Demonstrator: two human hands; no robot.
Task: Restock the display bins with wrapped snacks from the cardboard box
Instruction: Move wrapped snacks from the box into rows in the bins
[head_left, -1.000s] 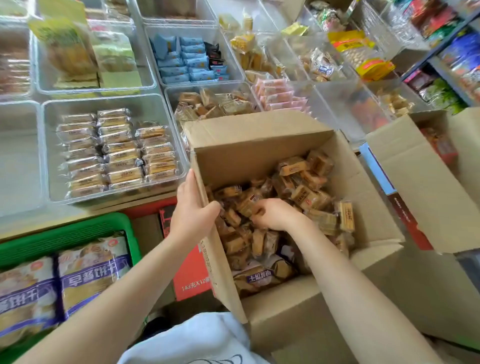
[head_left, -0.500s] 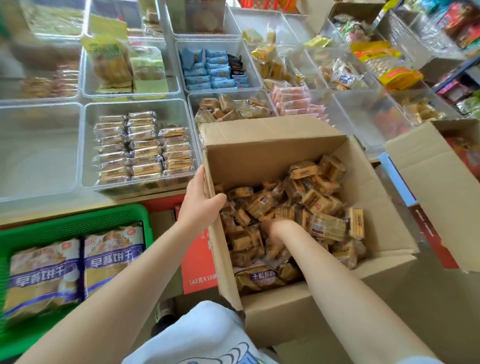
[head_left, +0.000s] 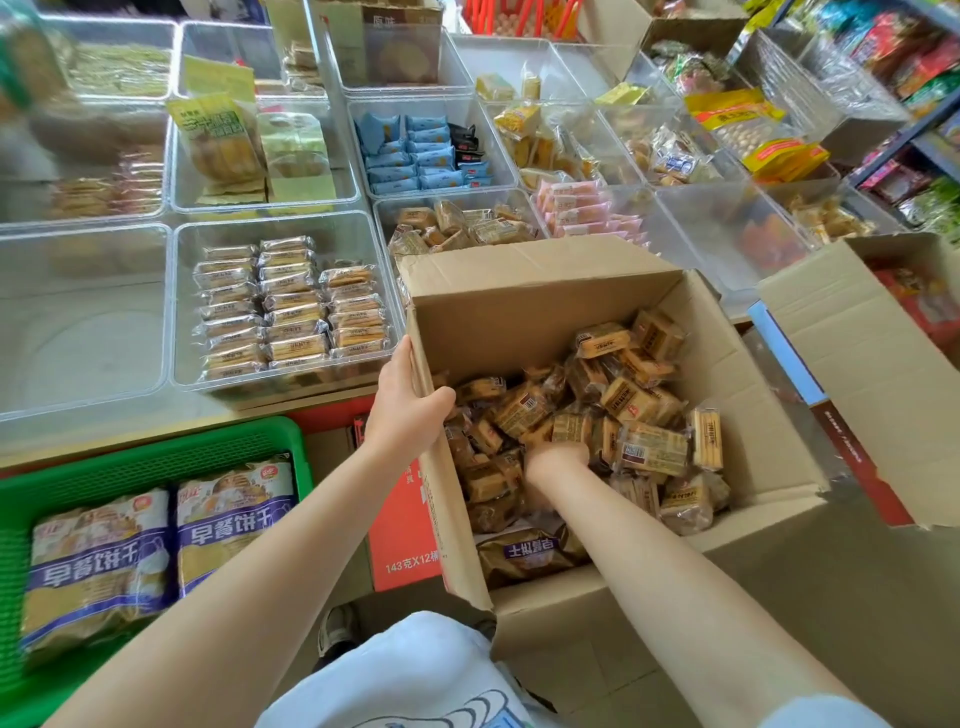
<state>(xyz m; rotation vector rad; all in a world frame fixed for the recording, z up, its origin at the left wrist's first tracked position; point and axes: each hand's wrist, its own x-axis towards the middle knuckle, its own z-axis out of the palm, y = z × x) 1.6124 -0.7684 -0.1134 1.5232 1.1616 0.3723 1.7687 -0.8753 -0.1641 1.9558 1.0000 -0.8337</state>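
a pale counter (head_left: 156, 415) carries clear plastic display bins (head_left: 280, 306) set edge to edge in rows, most holding wrapped snacks. below its front edge, the floor (head_left: 857, 597) bears the open cardboard box (head_left: 545, 291) and a green basket (head_left: 156, 457).

Red carton (head_left: 402, 525), at 9 o'clock of the cardboard box (head_left: 545, 291): white print reads "143克X12". Two bags (head_left: 156, 545) in the green basket (head_left: 156, 452), at 8 o'clock: large white characters, inverted, "早餐饼干". Snack wrapper print in the box: too small to read.
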